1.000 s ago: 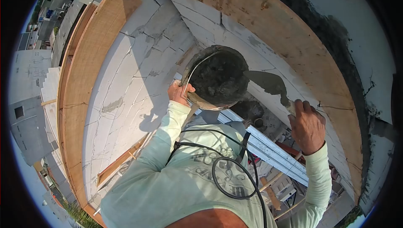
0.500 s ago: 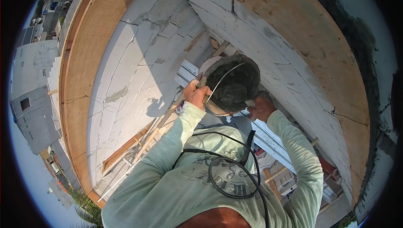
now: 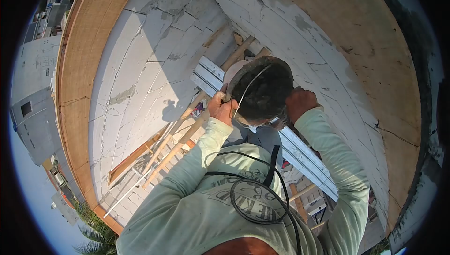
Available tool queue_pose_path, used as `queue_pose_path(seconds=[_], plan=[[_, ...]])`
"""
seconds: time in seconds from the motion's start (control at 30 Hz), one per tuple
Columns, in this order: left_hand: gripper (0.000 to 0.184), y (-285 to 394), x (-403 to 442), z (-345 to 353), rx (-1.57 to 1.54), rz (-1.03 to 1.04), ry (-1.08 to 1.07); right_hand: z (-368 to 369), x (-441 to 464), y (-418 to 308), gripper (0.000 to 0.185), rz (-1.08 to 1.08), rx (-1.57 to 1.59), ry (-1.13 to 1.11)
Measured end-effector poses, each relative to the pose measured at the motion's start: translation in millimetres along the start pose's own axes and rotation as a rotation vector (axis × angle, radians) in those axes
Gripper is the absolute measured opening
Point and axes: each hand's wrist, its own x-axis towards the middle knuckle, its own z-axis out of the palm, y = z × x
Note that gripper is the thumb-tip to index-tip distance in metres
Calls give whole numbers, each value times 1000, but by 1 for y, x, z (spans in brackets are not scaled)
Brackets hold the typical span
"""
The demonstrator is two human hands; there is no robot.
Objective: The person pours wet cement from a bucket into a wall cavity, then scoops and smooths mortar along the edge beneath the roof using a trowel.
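Note:
A round bucket (image 3: 262, 91) of dark grey mortar, with a thin wire handle (image 3: 251, 86) across its mouth, is tilted in front of my body. My left hand (image 3: 222, 107) is closed on the bucket's left rim, beside the lower end of the handle. Against the bucket's right side, my right hand (image 3: 301, 105) is closed in a fist. A greyish shape shows just below that fist, partly hidden, and I cannot make out what it is.
Pale block walls (image 3: 136, 67) rise on both sides, edged with wooden boards (image 3: 91, 81). Below are ribbed metal planks (image 3: 304, 156) and wooden poles (image 3: 180, 144). A black cable (image 3: 288, 194) hangs in loops across my shirt. Buildings stand far off at left.
My right hand has moved up and outward, from the bucket's lower right rim to its right side. My left hand keeps its hold, and the bucket has shifted slightly.

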Motion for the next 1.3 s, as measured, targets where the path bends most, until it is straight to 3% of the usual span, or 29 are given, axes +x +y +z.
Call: queue_pose_path(seconds=[0.07, 0.17, 0.23, 0.3, 0.37, 0.5, 0.53, 0.6, 0.77, 0.8, 0.83, 0.9, 0.93, 1.13, 1.23, 1.3], plan=[[12, -16, -12, 17, -213, 22, 71, 4, 4, -6, 16, 67, -82, -25], [15, -66, -26, 31, -197, -186, 142, 31, 5, 0, 15, 112, -142, -75], [16, -49, -37, 39, -204, -185, 162, 63, 7, -1, 15, 92, -101, -109], [17, -54, -45, 48, -210, -181, 182, 82, 8, -4, 16, 122, -120, 28], [16, -82, -54, 52, -300, -317, 200, 86, 7, -5, 16, 48, -124, -28], [18, -103, -63, 50, -277, -369, 174, 56, 9, -15, 17, -35, -227, -96], [19, -118, -67, 50, -258, -303, 185, 70, 15, -16, 17, -44, -223, -98], [20, -125, -75, 44, -228, -245, 192, 110, 26, -17, 12, -111, 123, -24], [16, -131, -79, 18, -46, -174, 122, 153, 33, -38, 13, -129, 303, -44], [18, -123, -81, 12, -168, -346, 126, 159, 34, -45, 14, -136, 343, -52], [18, -125, -83, 5, -157, -351, 128, 164, 37, -49, 14, -142, 353, -55], [22, -130, -92, -9, -330, -565, 79, 170, 41, -55, 13, -140, 415, -47], [26, -135, -94, -10, -407, -404, 89, 174, 42, -58, 13, -146, 426, -50], [30, -144, -97, -32, -220, -212, -12, 202, 29, -74, 17, -233, 505, -12], [33, -127, -97, -29, -231, -334, -8, 200, 22, -75, 19, -186, 582, 17], [37, -128, -95, -29, -259, -309, 6, 203, 19, -74, 20, -179, 593, 23]])
